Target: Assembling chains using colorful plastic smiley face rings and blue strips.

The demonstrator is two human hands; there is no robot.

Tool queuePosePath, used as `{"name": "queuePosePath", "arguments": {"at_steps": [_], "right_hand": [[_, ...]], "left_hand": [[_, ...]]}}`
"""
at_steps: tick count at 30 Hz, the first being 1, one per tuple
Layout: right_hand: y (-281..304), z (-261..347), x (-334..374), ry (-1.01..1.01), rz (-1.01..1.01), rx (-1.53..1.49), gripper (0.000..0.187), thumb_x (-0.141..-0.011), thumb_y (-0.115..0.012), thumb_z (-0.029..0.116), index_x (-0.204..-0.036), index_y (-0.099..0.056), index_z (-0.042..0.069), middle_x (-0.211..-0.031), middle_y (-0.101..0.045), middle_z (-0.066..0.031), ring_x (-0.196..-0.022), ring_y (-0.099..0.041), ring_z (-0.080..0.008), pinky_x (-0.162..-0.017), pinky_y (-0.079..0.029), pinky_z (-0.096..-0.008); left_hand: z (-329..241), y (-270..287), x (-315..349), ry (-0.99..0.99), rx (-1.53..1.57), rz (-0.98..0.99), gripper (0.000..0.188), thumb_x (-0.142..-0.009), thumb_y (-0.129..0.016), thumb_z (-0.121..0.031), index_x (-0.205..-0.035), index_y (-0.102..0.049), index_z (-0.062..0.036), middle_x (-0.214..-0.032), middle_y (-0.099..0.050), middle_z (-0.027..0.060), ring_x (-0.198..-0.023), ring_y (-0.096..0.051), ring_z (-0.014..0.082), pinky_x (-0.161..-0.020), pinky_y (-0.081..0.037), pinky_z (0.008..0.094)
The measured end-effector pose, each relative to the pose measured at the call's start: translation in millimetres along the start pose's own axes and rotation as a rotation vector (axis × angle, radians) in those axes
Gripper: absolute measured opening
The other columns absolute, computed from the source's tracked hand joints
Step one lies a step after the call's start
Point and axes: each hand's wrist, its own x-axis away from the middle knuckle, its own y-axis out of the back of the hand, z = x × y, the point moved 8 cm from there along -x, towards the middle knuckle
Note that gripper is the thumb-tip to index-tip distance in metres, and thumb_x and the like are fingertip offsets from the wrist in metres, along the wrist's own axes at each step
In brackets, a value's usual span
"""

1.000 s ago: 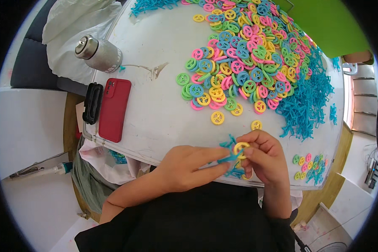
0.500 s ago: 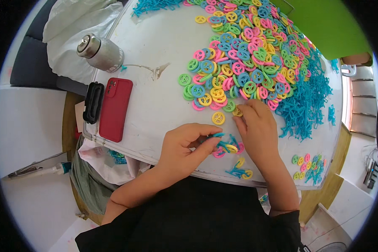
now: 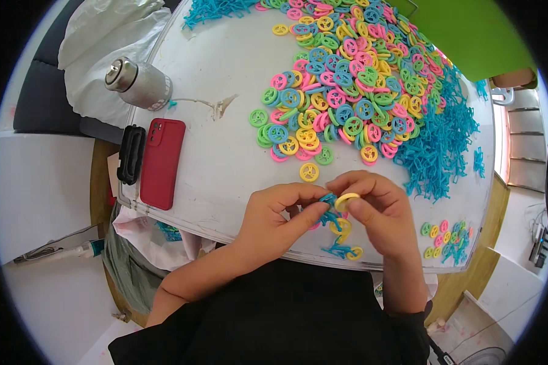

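Note:
Between the fingertips of my left hand [image 3: 280, 216] is pinched a small blue plastic piece [image 3: 329, 199]. My right hand [image 3: 377, 207] grips a yellow spoked ring [image 3: 346, 201] by thumb and fingers, right up against the blue piece. Under the hands, another yellow ring [image 3: 342, 227] and more blue pieces show in part; whether they are joined to what I hold cannot be told. Nearer the table edge lie blue pieces [image 3: 336, 250] with a yellow ring [image 3: 354, 253]. A single yellow wheel [image 3: 309, 172] rests just beyond my hands.
A large heap of pink, green, blue and yellow wheels [image 3: 347, 79] covers the far side, with blue pieces [image 3: 438, 146] piled on its right. A small group of wheels [image 3: 438, 237] lies near right. At left are a red phone [image 3: 162, 164], black case [image 3: 131, 155] and metal bottle [image 3: 139, 84].
My right hand has come back from the heap's near edge with a yellow ring and now meets my left hand. The view has shifted slightly.

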Motion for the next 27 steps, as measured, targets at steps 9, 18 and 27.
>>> {"name": "queuePosePath", "arguments": {"at_steps": [9, 18, 27], "right_hand": [[-3, -19, 7, -0.06, -0.158, -0.157, 0.008, -0.094, -0.065, 0.006, -0.096, -0.061, 0.0, -0.106, -0.068, -0.0154, -0.093, -0.064, -0.0168, -0.084, -0.05, -0.0295], [2, -12, 13, -0.027, -0.231, 0.055, 0.011, -0.095, -0.065, 0.007, -0.103, -0.061, -0.001, -0.099, -0.067, -0.0087, -0.088, -0.062, -0.0111, -0.08, -0.05, -0.0252], [-9, 8, 27, 0.325, -0.082, 0.461, 0.039, -0.088, -0.071, 0.001, -0.125, -0.061, -0.004, -0.111, -0.063, -0.0089, -0.099, -0.06, -0.0127, -0.087, -0.048, -0.0261]], "left_hand": [[-34, -8, 8, -0.496, -0.46, -0.125, 0.024, -0.08, -0.075, 0.003, -0.103, -0.071, -0.0027, -0.085, -0.069, 0.0085, -0.076, -0.066, 0.0216, -0.069, -0.051, 0.0313], [-48, -9, 11, -0.68, -0.543, -0.198, 0.019, -0.076, -0.076, 0.001, -0.092, -0.067, -0.0061, -0.087, -0.069, 0.0075, -0.079, -0.066, 0.0273, -0.072, -0.051, 0.0371], [-42, -3, 13, -0.636, -0.396, -0.144, 0.024, -0.079, -0.077, 0.003, -0.1, -0.068, -0.0044, -0.092, -0.072, 0.0102, -0.084, -0.07, 0.025, -0.074, -0.053, 0.033]]}}
